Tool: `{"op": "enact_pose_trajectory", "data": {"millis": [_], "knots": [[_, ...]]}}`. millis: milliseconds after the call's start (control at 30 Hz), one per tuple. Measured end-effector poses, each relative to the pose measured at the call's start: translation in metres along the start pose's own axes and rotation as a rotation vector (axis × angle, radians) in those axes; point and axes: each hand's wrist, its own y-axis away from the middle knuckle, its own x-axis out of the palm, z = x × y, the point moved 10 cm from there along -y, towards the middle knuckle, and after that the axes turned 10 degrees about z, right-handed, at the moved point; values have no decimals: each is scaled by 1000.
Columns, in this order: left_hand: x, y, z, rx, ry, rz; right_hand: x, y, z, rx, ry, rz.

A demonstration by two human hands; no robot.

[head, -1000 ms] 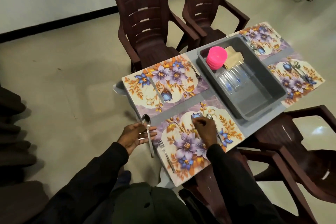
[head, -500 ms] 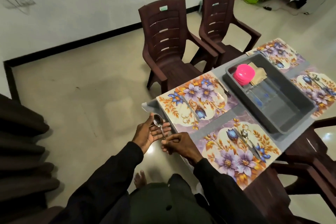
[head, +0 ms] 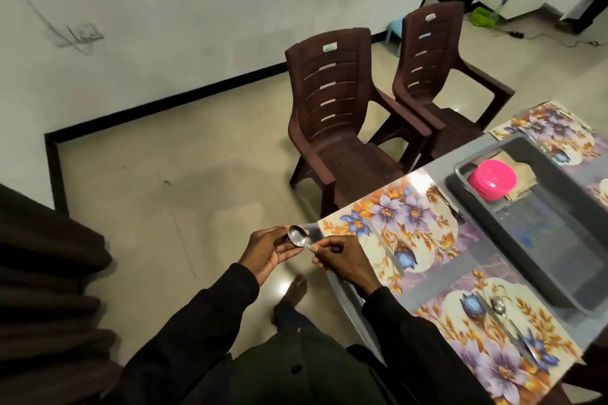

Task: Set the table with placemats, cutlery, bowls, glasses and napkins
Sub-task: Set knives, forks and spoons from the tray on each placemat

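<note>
A: Leftmost entry?

B: The left hand [head: 268, 251] is held palm up, off the corner of the table [head: 343, 297]. Its fingers are curled under the bowl end of the spoon [head: 297, 236], which is held there.

A: The handle?

B: It is pinched between thumb and forefinger of the right hand [head: 342, 260], with the other fingers folded in. The spoon is thus carried in the air between both hands, just beside the table edge, and is not yet laid.

A: Handling?

B: It is judged light, stiff and not fragile. Polished steel is expected to be slippery. A pinch at mid-handle is thought enough, and the bowl is best left untouched.

A: Destination?

B: Probably the far placemat [head: 411, 223], just right of the hands. A knife [head: 385, 245] and a fork [head: 449, 205] are laid there, but no spoon is seen. The near placemat [head: 503, 368] is already furnished with a knife and a spoon.

A: Further right?

B: A grey tray [head: 493, 233] is noted, with pink bowls [head: 492, 179] and napkins [head: 523, 174] inside. Anything clear beside them is too blurred to be recorded.
</note>
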Motion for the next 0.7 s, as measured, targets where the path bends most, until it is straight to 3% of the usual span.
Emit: {"op": "enact_pose_trajectory", "data": {"millis": [367,700], "knots": [[52,-128,-97,-66,-291,149,-84,-104,29,39,66,-187],[133,-227,-106,-224,-429,343,-194,-57,-50,192,-123,-690]]}}
